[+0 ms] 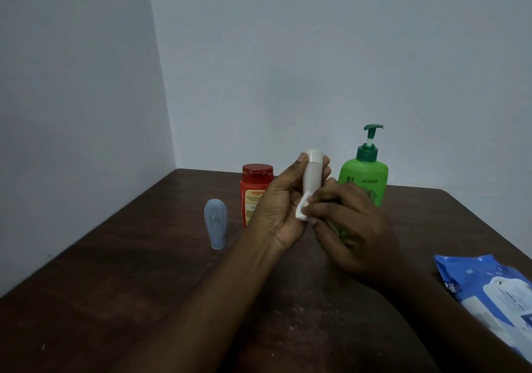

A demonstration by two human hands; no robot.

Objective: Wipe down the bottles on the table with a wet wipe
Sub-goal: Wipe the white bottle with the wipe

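- Wipes pack (489, 295) is laid on the bench (115, 300) (right side).
- White bottle (312, 176) is gripped by left hand (282, 208), fingers (299, 165) curled round it.
- Wet wipe (302, 210) is pinched against it by right hand (351, 228).

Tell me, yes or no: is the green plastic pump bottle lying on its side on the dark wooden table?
No, the green plastic pump bottle stands upright on the dark wooden table, pump head on top.

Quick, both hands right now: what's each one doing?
Left hand: grips the small white tapered plastic bottle.
Right hand: pinches the folded white wet wipe against it.
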